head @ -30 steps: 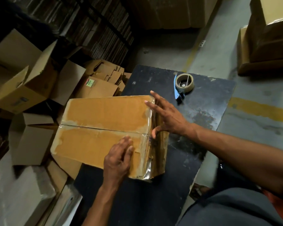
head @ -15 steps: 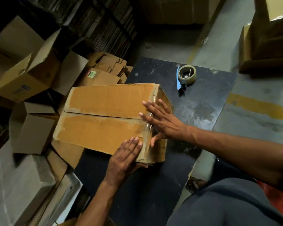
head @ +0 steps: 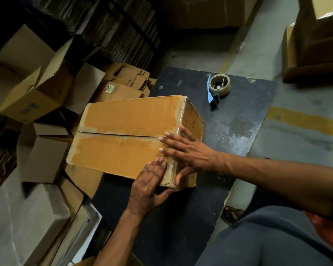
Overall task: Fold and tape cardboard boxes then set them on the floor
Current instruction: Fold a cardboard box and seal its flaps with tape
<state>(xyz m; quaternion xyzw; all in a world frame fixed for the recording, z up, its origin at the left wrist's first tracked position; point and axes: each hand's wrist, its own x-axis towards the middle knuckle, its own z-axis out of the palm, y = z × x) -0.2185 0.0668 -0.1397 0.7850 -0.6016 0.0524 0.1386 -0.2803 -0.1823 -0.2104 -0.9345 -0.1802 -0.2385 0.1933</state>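
Both hands, left hand [head: 152, 181] and right hand [head: 188, 152], press flat with spread fingers on the cardboard box [head: 127, 135] at the desk [head: 238, 131] left edge. It looks light, stiff and empty; best lifted by opposite side walls.

My box [head: 123, 135] is orange-brown with shiny clear tape; my table [head: 238, 131] is scuffed black; my tape dispenser [head: 212, 93] has a blue handle; the floor [head: 306, 120] is grey, striped yellow.

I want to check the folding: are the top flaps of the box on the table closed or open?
Closed. Both flaps of the box lie flat and meet at a middle seam; glossy tape shows only near the hands' end.
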